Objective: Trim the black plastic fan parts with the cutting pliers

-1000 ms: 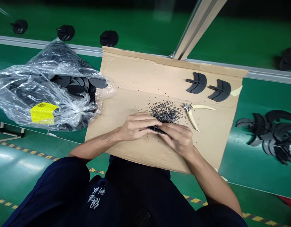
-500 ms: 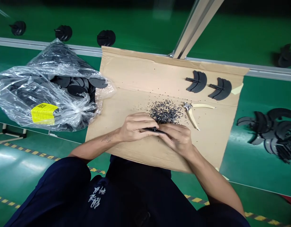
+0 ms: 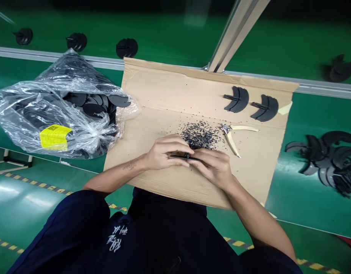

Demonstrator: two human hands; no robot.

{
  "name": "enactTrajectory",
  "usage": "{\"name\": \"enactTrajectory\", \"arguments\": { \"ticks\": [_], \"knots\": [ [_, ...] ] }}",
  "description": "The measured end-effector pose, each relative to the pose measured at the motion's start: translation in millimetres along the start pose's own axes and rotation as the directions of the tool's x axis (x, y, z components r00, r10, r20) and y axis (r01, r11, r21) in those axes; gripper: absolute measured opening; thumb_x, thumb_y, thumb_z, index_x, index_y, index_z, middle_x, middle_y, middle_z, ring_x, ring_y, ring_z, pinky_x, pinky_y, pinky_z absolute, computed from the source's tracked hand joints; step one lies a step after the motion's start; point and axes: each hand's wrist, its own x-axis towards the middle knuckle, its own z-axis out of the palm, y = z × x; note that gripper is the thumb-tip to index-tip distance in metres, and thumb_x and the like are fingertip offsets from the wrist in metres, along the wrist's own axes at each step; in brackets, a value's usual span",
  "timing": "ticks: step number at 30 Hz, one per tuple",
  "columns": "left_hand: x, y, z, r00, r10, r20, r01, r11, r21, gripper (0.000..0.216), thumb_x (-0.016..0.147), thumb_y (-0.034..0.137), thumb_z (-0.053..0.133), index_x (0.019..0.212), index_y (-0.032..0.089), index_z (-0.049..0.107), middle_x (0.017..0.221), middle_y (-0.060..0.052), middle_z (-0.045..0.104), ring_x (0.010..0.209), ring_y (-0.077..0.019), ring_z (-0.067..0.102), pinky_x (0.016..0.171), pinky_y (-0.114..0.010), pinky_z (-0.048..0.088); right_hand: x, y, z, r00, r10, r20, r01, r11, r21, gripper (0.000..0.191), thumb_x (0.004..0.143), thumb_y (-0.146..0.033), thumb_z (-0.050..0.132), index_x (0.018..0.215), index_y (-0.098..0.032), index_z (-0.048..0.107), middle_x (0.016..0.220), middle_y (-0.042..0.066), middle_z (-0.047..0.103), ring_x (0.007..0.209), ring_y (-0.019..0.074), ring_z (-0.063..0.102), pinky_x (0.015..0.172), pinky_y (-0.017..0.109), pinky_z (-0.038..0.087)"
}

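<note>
Between my two hands is a flat black plastic part, seen nearly edge-on, so most of its shape is hidden by fingers. My left hand pinches its left end, fingers above and below. Its right end is gripped by my right hand. Just beyond my fingertips lies a heap of small black plastic scraps on the cardboard sheet. To the right of the scraps rest side cutters with cream handles, spread apart.
Two curved black parts lie at the cardboard's back right. A clear plastic bag of black discs stands at left. More curved black parts are piled at right. Behind the cardboard rises a metal post.
Both hands keep their hold on the black part. My left fingers have shifted slightly, and a little more of the part's left end shows.
</note>
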Motion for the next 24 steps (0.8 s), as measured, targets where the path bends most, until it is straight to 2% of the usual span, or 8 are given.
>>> {"name": "enactTrajectory", "arguments": {
  "ticks": [2,4,8,12,16,20,22,24],
  "knots": [
    [3.2,1.3,-4.1,0.992,-0.107,0.073,0.118,0.980,-0.157,0.050,0.097,0.058,0.052,0.105,0.016,0.078,0.093,-0.011,0.075,0.085,-0.0161,0.069,0.078,-0.030,0.057,1.1,-1.9,-1.0,0.998,0.055,0.004,-0.055,0.996,0.073,0.009,0.096,-0.025,0.068,0.098,-0.017,0.073,0.084,0.006,0.075,0.069,0.0146,0.071,0.061,0.024,0.058],
    [5.5,2.0,-7.1,0.969,-0.202,0.144,0.234,0.937,-0.259,0.051,0.102,0.055,0.045,0.102,0.017,0.079,0.094,-0.011,0.075,0.086,-0.0161,0.070,0.078,-0.029,0.057,2.6,-3.5,-2.2,0.994,0.102,0.040,-0.106,0.985,0.139,0.013,0.097,-0.029,0.068,0.097,-0.017,0.073,0.083,0.005,0.075,0.068,0.0146,0.071,0.062,0.024,0.057],
    [5.6,1.3,-7.7,0.951,-0.264,0.162,0.304,0.897,-0.320,0.023,0.089,0.039,0.074,0.091,0.018,0.081,0.085,-0.008,0.075,0.078,-0.0135,0.069,0.071,-0.024,0.056,6.5,-5.3,-3.8,0.987,0.142,0.082,-0.156,0.963,0.219,0.020,0.096,-0.037,0.069,0.099,-0.017,0.074,0.087,0.007,0.076,0.074,0.0159,0.072,0.068,0.027,0.060],
    [2.7,1.0,-5.4,0.946,-0.291,0.143,0.323,0.880,-0.349,0.019,0.086,0.036,0.078,0.088,0.017,0.081,0.083,-0.008,0.075,0.075,-0.0120,0.069,0.068,-0.021,0.056,8.6,-5.0,-5.4,0.996,0.089,-0.022,-0.082,0.970,0.228,0.017,0.095,-0.035,0.070,0.096,-0.018,0.074,0.093,0.009,0.075,0.081,0.0177,0.073,0.074,0.030,0.062],
    [1.5,1.8,-5.3,0.938,-0.298,0.176,0.342,0.874,-0.346,0.019,0.084,0.035,0.080,0.085,0.016,0.080,0.079,-0.008,0.074,0.072,-0.0118,0.069,0.066,-0.021,0.056,6.7,-3.2,-7.8,0.999,-0.004,0.031,-0.002,0.980,0.197,0.012,0.097,-0.025,0.066,0.094,-0.017,0.074,0.093,0.011,0.075,0.083,0.0182,0.073,0.073,0.030,0.063],
    [1.8,0.2,-6.9,0.923,-0.332,0.193,0.380,0.863,-0.333,0.028,0.086,0.043,0.077,0.086,0.016,0.080,0.082,-0.008,0.074,0.075,-0.0134,0.069,0.069,-0.023,0.055,3.1,-2.7,-5.1,1.000,-0.020,0.001,0.020,0.992,0.128,0.007,0.095,-0.022,0.069,0.095,-0.017,0.075,0.093,0.010,0.075,0.081,0.0186,0.073,0.071,0.031,0.063],
    [1.6,-0.9,-7.0,0.916,-0.353,0.190,0.400,0.842,-0.362,0.047,0.092,0.059,0.062,0.094,0.015,0.080,0.090,-0.011,0.075,0.081,-0.0158,0.070,0.073,-0.026,0.056,2.6,-4.0,-2.1,0.997,0.006,-0.083,-0.001,0.998,0.059,0.004,0.093,-0.020,0.071,0.095,-0.018,0.075,0.093,0.009,0.075,0.080,0.0181,0.073,0.071,0.030,0.063],
    [0.8,-1.7,-5.7,0.917,-0.354,0.184,0.399,0.835,-0.380,0.064,0.090,0.072,0.053,0.106,0.015,0.078,0.102,-0.014,0.075,0.092,-0.0197,0.071,0.080,-0.030,0.057,3.7,-4.9,-1.5,0.989,0.026,-0.146,-0.026,1.000,-0.004,0.004,0.092,-0.019,0.072,0.095,-0.017,0.075,0.093,0.009,0.075,0.080,0.0178,0.073,0.071,0.030,0.062]
  ]
}}
